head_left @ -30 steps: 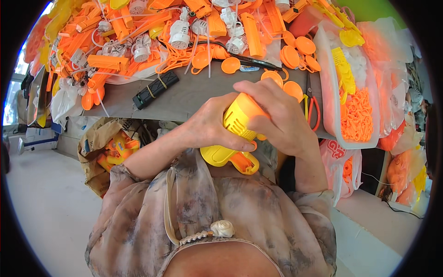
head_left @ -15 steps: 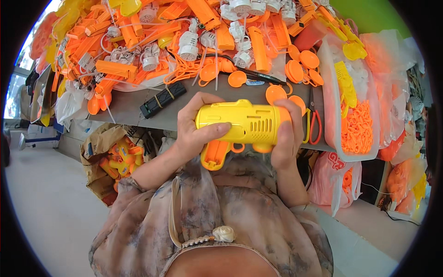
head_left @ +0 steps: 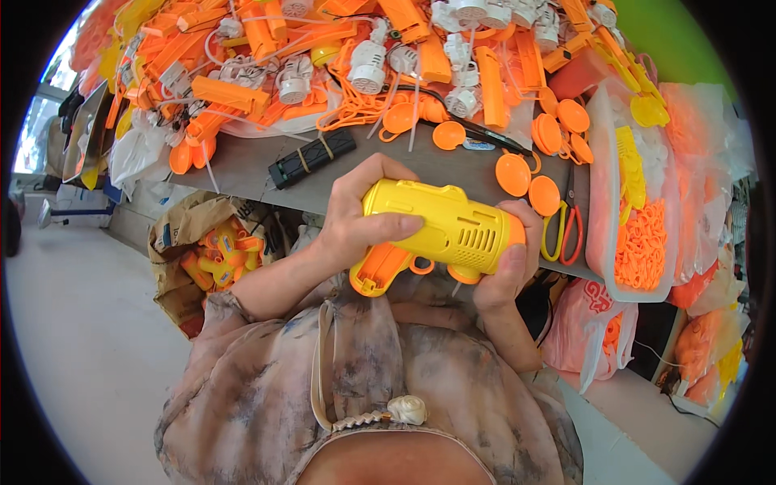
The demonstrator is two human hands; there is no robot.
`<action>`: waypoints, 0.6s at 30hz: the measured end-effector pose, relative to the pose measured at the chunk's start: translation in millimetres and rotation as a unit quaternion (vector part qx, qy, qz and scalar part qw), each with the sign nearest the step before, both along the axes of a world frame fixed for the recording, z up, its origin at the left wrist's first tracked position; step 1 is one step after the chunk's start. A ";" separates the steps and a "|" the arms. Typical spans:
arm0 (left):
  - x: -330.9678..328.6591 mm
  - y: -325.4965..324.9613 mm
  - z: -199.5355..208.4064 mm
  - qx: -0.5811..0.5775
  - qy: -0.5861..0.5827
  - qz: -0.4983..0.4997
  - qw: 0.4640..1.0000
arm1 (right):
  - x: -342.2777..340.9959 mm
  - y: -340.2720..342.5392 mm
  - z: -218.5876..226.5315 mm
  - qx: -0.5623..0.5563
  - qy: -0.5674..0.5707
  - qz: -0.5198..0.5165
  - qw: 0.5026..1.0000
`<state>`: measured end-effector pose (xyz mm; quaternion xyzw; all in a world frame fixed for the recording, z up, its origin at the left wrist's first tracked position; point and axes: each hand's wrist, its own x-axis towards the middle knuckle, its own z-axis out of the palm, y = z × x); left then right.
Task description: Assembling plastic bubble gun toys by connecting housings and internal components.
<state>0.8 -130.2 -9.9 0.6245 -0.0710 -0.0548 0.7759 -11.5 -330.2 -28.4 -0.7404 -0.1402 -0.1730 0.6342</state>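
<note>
- My left hand [head_left: 353, 212] grips the rear of the yellow toy gun housing [head_left: 440, 225], thumb flat along the near side and fingers wrapped behind the back end.
- My right hand [head_left: 511, 263] grips the front end, thumb pressed at the orange nose cap [head_left: 516, 231]; the placement of its other fingers is partly hidden behind the housing.
- The housing is held between both hands, above the front edge of the grey worktable [head_left: 242, 167] and in front of my chest. Its nose points to my right and tilts slightly toward me.
- The orange handle insert [head_left: 381, 267] extends down from the rear of the housing; an orange trigger ring [head_left: 420, 265] sits just beside it.
- A row of slots is visible on the side of the housing, near the nose.
- Beyond my left hand, a black bar [head_left: 313, 159] bound with bands lies on the worktable.
- Beyond my right hand lie orange round caps [head_left: 513, 174]. Scissors [head_left: 573, 236] with red and yellow handles lie just beside that hand, to its right.
- Further right, a translucent bin [head_left: 638, 296] holds small orange parts [head_left: 643, 242] and yellow parts [head_left: 630, 166].
- White motor units [head_left: 369, 66] and orange casings [head_left: 230, 95] are heaped at the far side.
- Below the table, left, a brown paper bag [head_left: 172, 279] contains yellow-and-orange pieces [head_left: 228, 255].
</note>
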 end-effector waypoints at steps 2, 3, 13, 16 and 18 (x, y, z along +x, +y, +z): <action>1.8 1.0 -3.9 -0.007 0.042 -0.007 0.999 | 4.3 1.9 -2.4 -0.004 0.011 -0.032 0.999; 0.9 2.8 -5.4 -0.005 0.042 -0.004 0.999 | 6.3 1.4 -3.7 -0.002 0.011 -0.029 1.000; -3.8 18.4 -6.9 0.042 0.054 -0.032 0.997 | 12.2 4.0 -19.2 0.030 0.035 0.026 0.999; 6.4 39.8 -3.6 0.162 -0.021 -0.077 0.984 | 14.6 7.9 -20.6 0.046 0.039 0.051 0.997; 18.9 65.3 -8.9 0.218 -0.067 -0.082 0.970 | 16.5 7.3 -18.4 0.056 0.036 0.046 0.997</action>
